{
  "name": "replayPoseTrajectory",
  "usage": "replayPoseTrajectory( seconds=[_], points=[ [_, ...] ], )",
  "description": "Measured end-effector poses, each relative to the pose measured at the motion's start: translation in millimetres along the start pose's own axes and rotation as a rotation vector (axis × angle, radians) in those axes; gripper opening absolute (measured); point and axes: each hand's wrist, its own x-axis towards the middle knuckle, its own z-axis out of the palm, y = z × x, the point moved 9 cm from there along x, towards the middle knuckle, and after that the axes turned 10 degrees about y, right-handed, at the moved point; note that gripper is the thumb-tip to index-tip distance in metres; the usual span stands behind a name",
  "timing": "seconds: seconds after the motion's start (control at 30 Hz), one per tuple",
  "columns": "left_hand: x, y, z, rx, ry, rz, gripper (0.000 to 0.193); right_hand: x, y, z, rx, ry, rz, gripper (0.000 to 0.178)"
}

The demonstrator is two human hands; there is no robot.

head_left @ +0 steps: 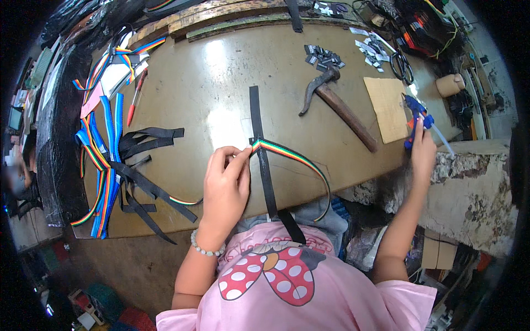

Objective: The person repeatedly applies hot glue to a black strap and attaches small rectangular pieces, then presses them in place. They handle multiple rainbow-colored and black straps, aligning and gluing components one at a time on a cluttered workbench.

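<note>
My left hand [226, 179] pinches a striped ribbon [287, 150] of green, yellow, red and white, close to where it crosses a black strap [266, 182]. The strap runs up the table in front of me, and its lower end hangs over the near edge. From the crossing the ribbon curves right and down past that edge. Out to the right, my right hand [423, 151] is closed on a blue glue gun [414, 113] with a pale glue stick [443, 140] poking out behind. The gun's nozzle is over a cardboard piece [386, 109].
A hammer [348, 116] lies between my hands, beyond the ribbon. Behind it are small black tags [323, 57], pale scraps [370, 49] and scissors [401, 67]. Bundled blue, rainbow and black straps [113, 165] cover the left side, near a red pen [137, 99]. Wooden planks [221, 19] border the back.
</note>
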Motion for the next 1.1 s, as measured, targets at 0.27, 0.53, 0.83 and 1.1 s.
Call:
replayPoseTrajectory(
  seconds=[0.27,0.53,0.83,1.1],
  points=[
    [-1,-14,-1,-0.147,0.043,-0.126,0.016,-50,-196,15,0.652,-0.277,-0.888,0.024],
    [1,-20,-5,-0.219,0.068,-0.159,0.019,-40,-294,113,0.171,-0.547,-1.119,0.019],
    [2,-18,-7,-0.249,0.134,-0.174,0.018,-50,-276,54,1.033,-0.446,-0.848,0.012],
    [1,-15,-4,-0.162,0.068,-0.143,0.011,-97,-227,38,1.146,-0.653,-0.493,0.018]
  ],
)
